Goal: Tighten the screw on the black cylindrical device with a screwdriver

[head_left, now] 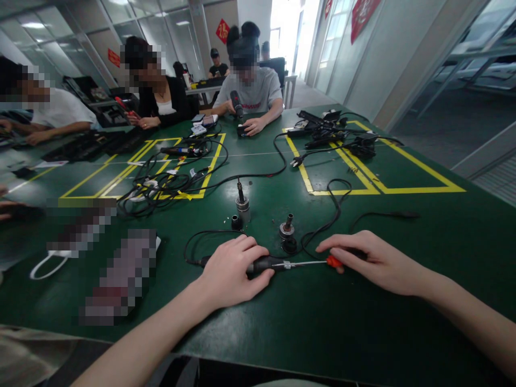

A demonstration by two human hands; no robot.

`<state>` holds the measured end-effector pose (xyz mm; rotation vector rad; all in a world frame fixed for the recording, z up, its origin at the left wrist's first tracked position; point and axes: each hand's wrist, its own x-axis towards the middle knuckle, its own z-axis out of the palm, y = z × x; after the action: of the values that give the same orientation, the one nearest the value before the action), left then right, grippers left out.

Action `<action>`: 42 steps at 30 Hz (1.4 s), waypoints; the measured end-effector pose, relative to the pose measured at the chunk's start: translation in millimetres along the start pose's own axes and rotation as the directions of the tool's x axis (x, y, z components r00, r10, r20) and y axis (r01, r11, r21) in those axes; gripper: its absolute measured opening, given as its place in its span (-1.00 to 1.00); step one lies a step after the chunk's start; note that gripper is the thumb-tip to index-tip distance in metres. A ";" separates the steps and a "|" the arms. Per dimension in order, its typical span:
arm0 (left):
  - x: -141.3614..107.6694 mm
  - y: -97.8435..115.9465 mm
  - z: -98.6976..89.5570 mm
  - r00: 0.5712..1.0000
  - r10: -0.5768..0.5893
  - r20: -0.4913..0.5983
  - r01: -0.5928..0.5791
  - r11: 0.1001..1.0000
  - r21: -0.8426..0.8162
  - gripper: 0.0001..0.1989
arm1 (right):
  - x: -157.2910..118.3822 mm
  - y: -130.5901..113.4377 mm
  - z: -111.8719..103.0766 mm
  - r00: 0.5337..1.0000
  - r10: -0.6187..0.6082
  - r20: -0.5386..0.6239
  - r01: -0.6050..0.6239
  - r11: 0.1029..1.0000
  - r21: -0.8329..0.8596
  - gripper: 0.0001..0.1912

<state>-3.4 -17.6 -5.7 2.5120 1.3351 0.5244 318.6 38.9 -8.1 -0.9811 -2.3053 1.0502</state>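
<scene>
My left hand [237, 269] is wrapped over a black, tube-shaped corded tool [264, 264] lying on the green table; its cable leaves behind my fingers on the left. My right hand [366, 263] pinches the orange-red handle of a screwdriver [308, 263]. The thin shaft points left, and its tip meets the open end of the black tool; the exact contact is too small to tell. Just beyond stand a metal cylinder with a spindle [242, 205], a small black cap [236, 222], a shorter metal piece with a stem [286, 230] and a black ring [289, 245].
Tangled black cables [149, 188] lie at the left, and a pile of adapters and cords [330, 131] at the right, around yellow tape outlines. Two blurred-out phone-like objects [124, 274] rest near my left forearm. Across the table a person [252, 91] holds a power tool.
</scene>
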 end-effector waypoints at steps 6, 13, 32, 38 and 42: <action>-0.4 -0.7 0.9 1.000 -0.001 -0.004 0.001 1.000 0.004 -0.81 | 1.5 -13.5 -5.9 0.999 0.033 0.017 -0.033 0.999 0.005 -0.63; -0.3 -0.4 0.1 1.000 0.001 -0.002 -0.001 1.000 -0.006 -0.81 | 0.3 -7.1 -5.1 1.000 -0.022 0.019 0.023 0.998 -0.051 -0.71; -0.6 -2.1 1.0 1.000 0.009 -0.004 -0.009 1.000 0.000 -0.78 | 0.8 -10.5 -3.6 0.999 -0.037 -0.007 0.036 0.995 -0.096 -0.69; -1.1 -2.3 0.3 1.000 0.003 -0.003 -0.003 1.000 -0.008 -0.78 | 2.8 -12.6 -4.3 0.999 -0.028 0.044 0.029 0.999 -0.034 -0.66; -0.6 -2.6 0.9 1.000 0.012 -0.008 -0.012 1.000 -0.010 -0.78 | 2.7 -13.5 -3.9 1.000 -0.004 0.018 0.004 1.000 0.001 -0.69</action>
<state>-5.2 -16.6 -7.7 2.5141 1.3179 0.5425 313.5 36.4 5.0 -0.9700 -2.3202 1.0621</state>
